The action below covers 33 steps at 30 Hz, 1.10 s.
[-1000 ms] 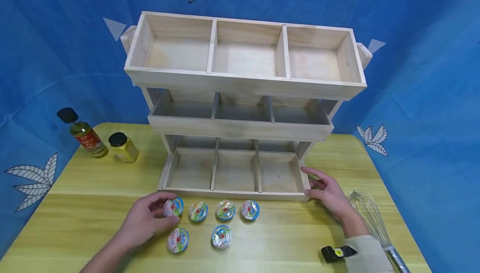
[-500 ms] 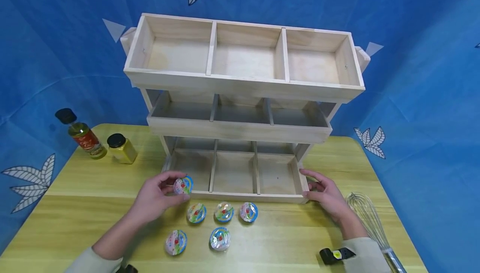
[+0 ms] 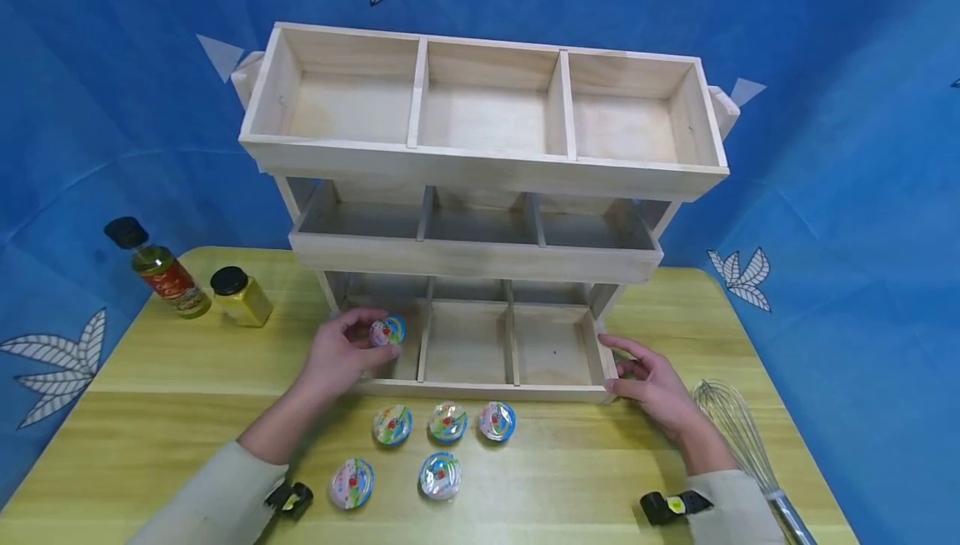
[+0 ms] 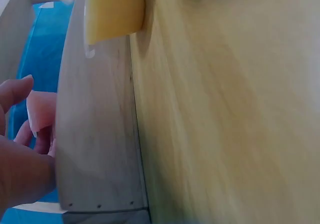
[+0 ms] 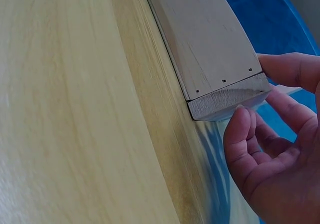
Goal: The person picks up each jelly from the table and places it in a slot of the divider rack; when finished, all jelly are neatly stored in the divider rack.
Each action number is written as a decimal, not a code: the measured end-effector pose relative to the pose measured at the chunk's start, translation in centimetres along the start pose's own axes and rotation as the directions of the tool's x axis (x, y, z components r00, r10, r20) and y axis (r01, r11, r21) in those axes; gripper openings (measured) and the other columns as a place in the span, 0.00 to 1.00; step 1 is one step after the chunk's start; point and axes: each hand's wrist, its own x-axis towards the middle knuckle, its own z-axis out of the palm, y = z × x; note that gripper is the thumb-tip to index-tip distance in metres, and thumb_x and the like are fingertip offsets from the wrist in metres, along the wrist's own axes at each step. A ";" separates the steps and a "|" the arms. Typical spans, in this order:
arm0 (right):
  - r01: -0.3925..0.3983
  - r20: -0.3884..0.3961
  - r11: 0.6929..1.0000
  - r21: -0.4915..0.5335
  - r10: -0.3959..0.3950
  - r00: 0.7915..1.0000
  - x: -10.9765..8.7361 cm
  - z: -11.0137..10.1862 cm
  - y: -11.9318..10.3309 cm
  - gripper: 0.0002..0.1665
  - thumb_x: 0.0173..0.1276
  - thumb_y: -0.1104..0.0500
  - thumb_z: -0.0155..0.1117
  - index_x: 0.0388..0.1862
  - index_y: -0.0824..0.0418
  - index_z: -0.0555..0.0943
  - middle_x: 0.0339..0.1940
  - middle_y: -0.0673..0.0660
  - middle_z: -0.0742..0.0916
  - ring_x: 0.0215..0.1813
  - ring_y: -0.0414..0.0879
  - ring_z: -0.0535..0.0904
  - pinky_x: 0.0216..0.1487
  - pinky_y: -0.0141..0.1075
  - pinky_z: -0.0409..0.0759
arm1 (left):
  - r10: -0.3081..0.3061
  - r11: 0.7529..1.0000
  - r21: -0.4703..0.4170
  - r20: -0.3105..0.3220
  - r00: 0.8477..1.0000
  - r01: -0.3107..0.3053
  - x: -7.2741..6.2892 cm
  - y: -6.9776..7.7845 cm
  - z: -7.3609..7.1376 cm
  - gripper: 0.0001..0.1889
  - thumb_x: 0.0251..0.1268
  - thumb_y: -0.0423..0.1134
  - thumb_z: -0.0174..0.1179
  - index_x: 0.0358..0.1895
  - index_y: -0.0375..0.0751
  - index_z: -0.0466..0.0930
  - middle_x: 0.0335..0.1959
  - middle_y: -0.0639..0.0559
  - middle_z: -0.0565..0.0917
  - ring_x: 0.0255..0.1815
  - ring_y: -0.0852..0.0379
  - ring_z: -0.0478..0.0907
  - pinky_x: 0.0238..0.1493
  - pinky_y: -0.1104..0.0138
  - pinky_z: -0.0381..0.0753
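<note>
My left hand (image 3: 337, 357) pinches a small jelly cup (image 3: 387, 331) by its edges, over the left compartment of the bottom tier. In the left wrist view this cup (image 4: 42, 107) shows pink behind the front board. The three-tier wooden rack (image 3: 480, 393) has three compartments on each level. My right hand (image 3: 654, 382) grips its bottom right front corner, with the thumb on the front board and fingers bent at the side end (image 5: 227, 101). In front of the rack lie three jelly cups in a row, one of them orange (image 4: 115, 11), and two closer cups (image 3: 440, 476).
A whisk (image 3: 738, 428) lies at the right, beside my right forearm. An oil bottle (image 3: 171, 278) and a yellow jar with a black lid (image 3: 243, 299) stand at the back left. A blue cloth (image 3: 847, 195) hangs behind the wooden table (image 3: 570, 478).
My left hand has lifted the leftmost jelly cup of the row off the table and carried it up and forward, over the bottom tier. My right hand stays at the rack's corner.
</note>
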 end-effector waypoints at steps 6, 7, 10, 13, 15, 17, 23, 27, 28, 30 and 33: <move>0.013 0.014 1.000 -0.006 -0.012 1.000 0.3 0.0 0.0 0.39 0.61 0.74 0.68 0.72 0.69 0.68 0.59 0.71 0.74 0.46 0.52 0.77 0.39 0.35 0.83 | 0.031 0.992 0.124 -0.027 0.999 -0.027 1.6 -1.0 0.3 0.27 0.48 0.29 0.76 0.54 0.28 0.80 0.43 0.39 0.82 0.42 0.47 0.79 0.41 0.67 0.82; 0.015 0.016 1.000 -0.005 -0.015 1.000 0.3 0.0 0.1 0.39 0.61 0.74 0.68 0.72 0.70 0.68 0.59 0.70 0.73 0.46 0.52 0.77 0.38 0.34 0.82 | 0.036 0.988 0.153 -0.024 0.999 -0.032 1.9 -1.1 0.4 0.27 0.47 0.30 0.77 0.53 0.29 0.80 0.42 0.39 0.82 0.42 0.46 0.79 0.41 0.66 0.82; 0.022 0.021 1.000 -0.002 -0.021 1.000 0.4 0.0 0.0 0.38 0.61 0.74 0.67 0.72 0.70 0.68 0.60 0.70 0.73 0.45 0.52 0.76 0.38 0.34 0.82 | 0.024 0.975 0.223 -0.014 1.000 -0.020 2.4 -1.3 0.5 0.26 0.46 0.32 0.78 0.52 0.32 0.82 0.41 0.41 0.83 0.42 0.46 0.79 0.43 0.62 0.81; 0.019 0.020 1.000 -0.008 -0.019 1.000 0.4 0.0 -0.1 0.38 0.61 0.74 0.67 0.71 0.69 0.69 0.57 0.71 0.74 0.44 0.52 0.76 0.37 0.34 0.82 | 0.005 0.961 0.278 0.000 1.000 -0.005 2.9 -1.5 0.7 0.27 0.45 0.33 0.79 0.52 0.33 0.82 0.43 0.42 0.82 0.43 0.46 0.78 0.44 0.59 0.80; 0.014 0.018 1.000 -0.013 -0.013 1.000 0.3 0.0 -0.1 0.38 0.61 0.74 0.67 0.71 0.69 0.69 0.54 0.72 0.74 0.44 0.52 0.76 0.37 0.35 0.82 | -0.008 0.960 0.279 0.009 1.000 0.005 3.2 -1.7 0.9 0.27 0.45 0.32 0.79 0.52 0.32 0.82 0.42 0.42 0.82 0.42 0.46 0.78 0.43 0.59 0.80; 0.008 0.014 1.000 -0.021 -0.008 1.000 0.3 0.0 -0.2 0.38 0.61 0.74 0.67 0.71 0.69 0.69 0.51 0.73 0.75 0.43 0.52 0.77 0.36 0.34 0.82 | -0.011 0.962 0.275 0.015 1.000 0.007 3.6 -1.9 1.1 0.26 0.45 0.31 0.79 0.52 0.31 0.82 0.41 0.42 0.83 0.41 0.46 0.78 0.41 0.61 0.80; 0.003 0.016 1.000 -0.027 -0.003 1.000 0.2 0.1 -0.2 0.38 0.61 0.74 0.67 0.71 0.70 0.68 0.53 0.73 0.75 0.43 0.52 0.78 0.37 0.35 0.82 | -0.059 0.978 0.200 0.012 0.998 0.055 4.2 -2.4 1.7 0.26 0.45 0.28 0.78 0.51 0.29 0.81 0.37 0.42 0.83 0.39 0.47 0.80 0.38 0.65 0.81; 0.005 0.017 1.000 -0.025 -0.004 1.000 0.2 0.0 -0.1 0.38 0.61 0.74 0.68 0.71 0.69 0.68 0.55 0.73 0.75 0.44 0.53 0.78 0.37 0.36 0.83 | -0.082 0.971 0.223 -0.011 0.997 0.083 4.4 -2.6 1.9 0.25 0.43 0.30 0.79 0.49 0.33 0.83 0.37 0.45 0.84 0.40 0.49 0.80 0.39 0.64 0.80; 0.005 0.016 1.000 -0.023 -0.004 1.000 0.2 -0.1 -0.1 0.38 0.61 0.74 0.67 0.71 0.69 0.68 0.54 0.73 0.75 0.44 0.52 0.78 0.37 0.36 0.83 | -0.083 0.970 0.228 -0.015 0.996 0.084 4.5 -2.6 1.9 0.25 0.42 0.30 0.80 0.49 0.33 0.83 0.37 0.45 0.84 0.40 0.49 0.80 0.39 0.63 0.80; 0.006 0.015 1.000 -0.021 -0.005 1.000 0.2 -0.1 0.0 0.38 0.61 0.74 0.67 0.72 0.69 0.68 0.53 0.74 0.75 0.43 0.52 0.78 0.37 0.36 0.83 | -0.082 0.968 0.237 -0.023 0.996 0.085 4.6 -2.7 2.0 0.25 0.41 0.31 0.80 0.48 0.34 0.83 0.37 0.46 0.84 0.40 0.49 0.80 0.40 0.63 0.80; 0.004 0.011 1.000 -0.022 -0.003 1.000 0.2 -0.2 0.1 0.39 0.61 0.74 0.68 0.71 0.69 0.69 0.54 0.73 0.75 0.43 0.53 0.78 0.36 0.36 0.82 | -0.084 0.967 0.238 -0.031 0.996 0.089 4.7 -2.6 2.1 0.25 0.40 0.31 0.80 0.47 0.34 0.83 0.37 0.46 0.84 0.40 0.49 0.80 0.41 0.62 0.80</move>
